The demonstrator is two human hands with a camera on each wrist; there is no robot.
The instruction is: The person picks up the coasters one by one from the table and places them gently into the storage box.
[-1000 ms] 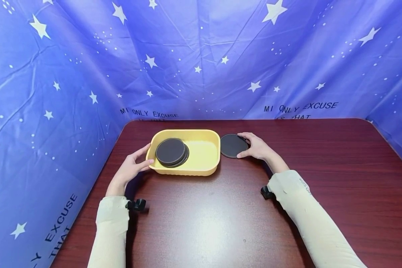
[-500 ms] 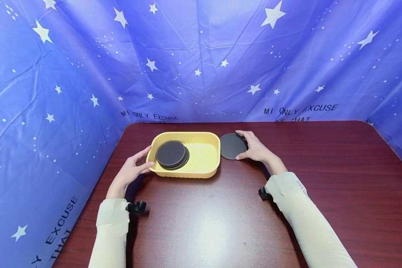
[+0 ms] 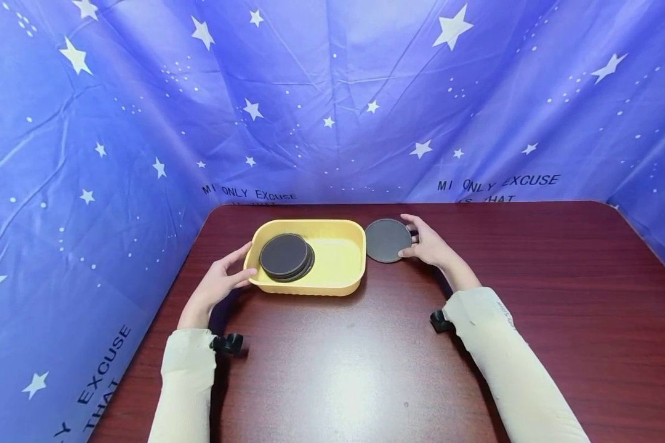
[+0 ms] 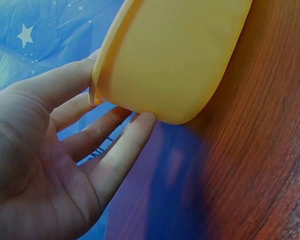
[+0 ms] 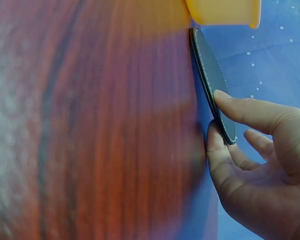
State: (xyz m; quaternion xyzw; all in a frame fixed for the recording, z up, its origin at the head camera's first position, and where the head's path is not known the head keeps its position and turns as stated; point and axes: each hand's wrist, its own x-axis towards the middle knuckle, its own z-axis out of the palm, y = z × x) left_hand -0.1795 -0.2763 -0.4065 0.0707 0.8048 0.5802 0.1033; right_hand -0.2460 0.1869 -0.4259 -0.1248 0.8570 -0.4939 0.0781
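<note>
My left hand grips the left end of a yellow plastic basket, thumb over the rim and the other fingers outside against its wall. Inside the basket's left half lies a stack of round black coasters. Just right of the basket, my right hand pinches a single round black coaster by its right edge. The right wrist view shows light stitching around this coaster, the thumb on its top face and fingers under it. Its held edge is tilted up, and its far edge lies close to the basket.
The dark red wooden table extends in front of the basket and to the right. A blue curtain with white stars hangs behind the table and along its sides. A black wrist device sits at the left cuff, another at the right.
My right hand has shifted its hold on the single coaster, with fingers now beneath its edge, and that edge has tipped up. My left hand keeps its hold on the basket.
</note>
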